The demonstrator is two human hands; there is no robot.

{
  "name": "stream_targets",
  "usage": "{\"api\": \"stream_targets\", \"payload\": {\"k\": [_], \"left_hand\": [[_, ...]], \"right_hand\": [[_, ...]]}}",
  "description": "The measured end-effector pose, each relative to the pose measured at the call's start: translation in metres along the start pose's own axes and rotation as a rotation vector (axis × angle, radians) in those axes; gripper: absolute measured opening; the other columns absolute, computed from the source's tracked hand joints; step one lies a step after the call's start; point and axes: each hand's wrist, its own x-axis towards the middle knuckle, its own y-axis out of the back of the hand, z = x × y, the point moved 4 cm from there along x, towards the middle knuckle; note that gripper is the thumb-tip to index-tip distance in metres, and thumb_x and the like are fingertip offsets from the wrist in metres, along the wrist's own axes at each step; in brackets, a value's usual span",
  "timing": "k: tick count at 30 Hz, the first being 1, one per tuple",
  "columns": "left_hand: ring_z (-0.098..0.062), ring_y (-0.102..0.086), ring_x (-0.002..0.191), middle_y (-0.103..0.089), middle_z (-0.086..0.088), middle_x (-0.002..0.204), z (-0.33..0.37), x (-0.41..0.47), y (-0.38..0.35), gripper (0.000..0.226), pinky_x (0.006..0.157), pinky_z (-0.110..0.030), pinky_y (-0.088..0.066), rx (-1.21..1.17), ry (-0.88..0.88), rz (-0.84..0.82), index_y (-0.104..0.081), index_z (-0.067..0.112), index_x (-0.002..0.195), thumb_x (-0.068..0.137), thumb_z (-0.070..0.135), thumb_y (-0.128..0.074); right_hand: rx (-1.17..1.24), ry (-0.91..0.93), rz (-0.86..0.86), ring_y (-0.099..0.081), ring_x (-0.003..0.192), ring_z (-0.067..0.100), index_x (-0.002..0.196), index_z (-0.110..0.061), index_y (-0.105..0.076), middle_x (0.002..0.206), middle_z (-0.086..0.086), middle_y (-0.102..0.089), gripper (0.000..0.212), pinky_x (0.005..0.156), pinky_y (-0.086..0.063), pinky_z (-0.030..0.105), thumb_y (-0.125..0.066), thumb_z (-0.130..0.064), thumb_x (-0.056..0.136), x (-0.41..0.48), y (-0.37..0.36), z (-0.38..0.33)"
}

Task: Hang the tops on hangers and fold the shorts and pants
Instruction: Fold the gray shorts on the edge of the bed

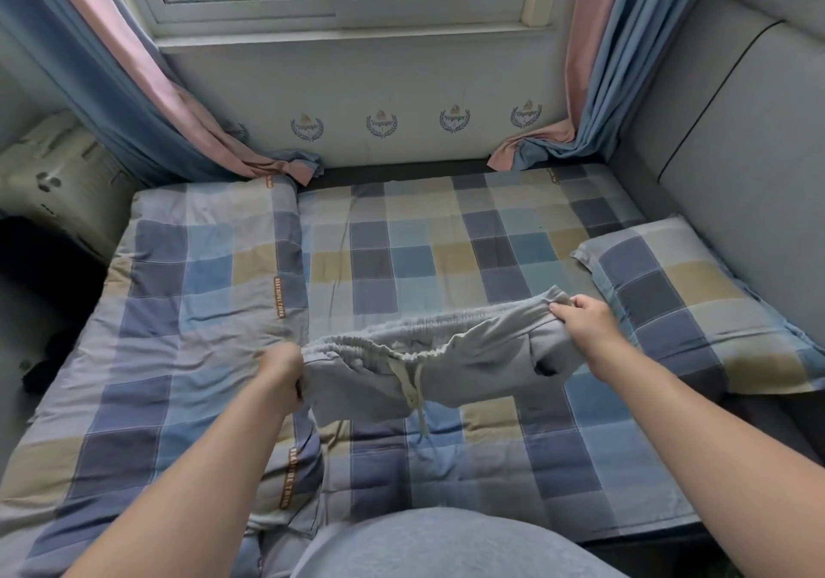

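Holding grey shorts [446,363] by both waistband ends: clenched in left hand [281,367], pinched in right hand [580,323]. Stretched taut and raised over checked bedsheet [424,238], probably to square both layers before laying flat for folding

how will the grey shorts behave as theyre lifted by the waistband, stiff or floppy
Probably floppy: the grey shorts sag and crease between the left hand and right hand gripping the waistband. Likely light, as the fabric looks thin and soft. The drawstring dangles loose and may swing or snag.
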Motion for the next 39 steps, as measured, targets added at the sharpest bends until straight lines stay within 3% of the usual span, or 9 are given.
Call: {"api": "stream_targets", "payload": {"k": [4,8,11,15,22,27,31,33,39], "left_hand": [[-0.033,-0.067,0.094,-0.069,-0.021,0.110,0.006,-0.023,-0.031,0.034,0.077,-0.040,-0.058,-0.107,0.032,-0.150,-0.062,-0.004,0.121,0.103,0.012,-0.038],[-0.039,-0.067,0.107,-0.069,-0.024,0.113,0.015,-0.061,-0.068,0.037,0.101,-0.053,-0.051,-0.151,-0.126,-0.246,-0.063,-0.003,0.112,0.108,0.028,-0.044],[-0.042,-0.069,0.103,-0.070,-0.027,0.108,0.024,-0.099,-0.090,0.034,0.093,-0.057,-0.055,-0.123,-0.300,-0.350,-0.063,-0.002,0.110,0.105,0.029,-0.050],[-0.019,-0.069,0.091,-0.073,-0.008,0.104,0.033,-0.147,-0.099,0.039,0.068,-0.028,-0.055,-0.032,-0.498,-0.564,-0.060,0.011,0.117,0.090,0.037,-0.070],[-0.012,-0.066,0.097,-0.066,-0.008,0.109,0.038,-0.164,-0.097,0.058,0.078,-0.023,-0.055,0.085,-0.771,-0.735,-0.052,0.004,0.123,0.070,-0.008,-0.072],[-0.008,-0.059,0.081,-0.065,-0.001,0.089,0.041,-0.158,-0.089,0.028,0.073,-0.024,-0.048,0.095,-0.853,-0.577,-0.061,0.004,0.110,0.086,-0.008,-0.055],[-0.019,-0.060,0.090,-0.066,-0.008,0.094,0.041,-0.152,-0.082,0.038,0.078,-0.032,-0.051,-0.018,-0.697,-0.685,-0.064,0.006,0.108,0.072,0.004,-0.054],[-0.023,-0.064,0.089,-0.067,-0.012,0.098,0.043,-0.148,-0.077,0.041,0.076,-0.034,-0.055,-0.087,-0.621,-0.731,-0.063,0.002,0.114,0.074,0.002,-0.054],[-0.033,-0.067,0.096,-0.070,-0.024,0.108,0.041,-0.116,-0.066,0.035,0.084,-0.044,-0.059,-0.089,-0.409,-0.638,-0.064,-0.002,0.119,0.090,-0.008,-0.045]], "right_hand": [[0.141,-0.003,-0.068,-0.055,0.077,0.023,0.074,-0.012,-0.058,0.081,0.010,-0.062,0.021,0.069,-0.044,0.033,-0.065,-0.016,0.094,-0.022,-0.025,-0.020],[0.110,0.205,-0.253,-0.062,0.080,0.023,0.083,-0.014,-0.063,0.082,0.008,-0.066,0.012,0.072,-0.052,0.041,-0.065,-0.013,0.095,-0.060,-0.052,-0.056],[0.138,0.327,-0.428,-0.063,0.076,0.024,0.087,-0.013,-0.062,0.083,0.011,-0.069,0.010,0.066,-0.052,0.038,-0.065,-0.008,0.096,-0.088,-0.068,-0.077],[0.010,0.524,-0.565,-0.069,0.092,0.025,0.105,-0.005,-0.070,0.100,0.011,-0.074,0.013,0.085,-0.056,0.037,-0.061,-0.001,0.095,-0.111,-0.078,-0.096],[-0.370,0.913,-0.403,-0.048,0.110,0.022,0.099,-0.019,-0.080,0.105,0.001,-0.059,0.033,0.103,-0.036,0.038,-0.054,-0.006,0.083,-0.128,-0.069,-0.111],[0.013,0.709,-0.403,-0.052,0.118,0.001,0.118,-0.022,-0.066,0.127,0.000,-0.058,0.039,0.098,-0.042,0.016,-0.059,-0.015,0.080,-0.111,-0.052,-0.100],[-0.056,0.337,-0.522,-0.022,0.145,0.004,0.157,-0.041,-0.010,0.162,-0.015,-0.017,0.124,0.112,-0.025,0.027,-0.079,-0.069,0.059,-0.085,-0.048,-0.054],[0.082,0.221,-0.718,-0.040,0.136,-0.003,0.157,-0.037,-0.008,0.153,-0.015,-0.033,0.140,0.103,-0.038,0.014,-0.085,-0.073,0.046,-0.086,-0.055,-0.037],[0.118,0.208,-0.775,-0.068,0.110,0.008,0.124,-0.030,-0.062,0.118,-0.009,-0.073,0.061,0.083,-0.055,0.020,-0.088,-0.017,0.070,-0.094,-0.081,-0.017]]}}
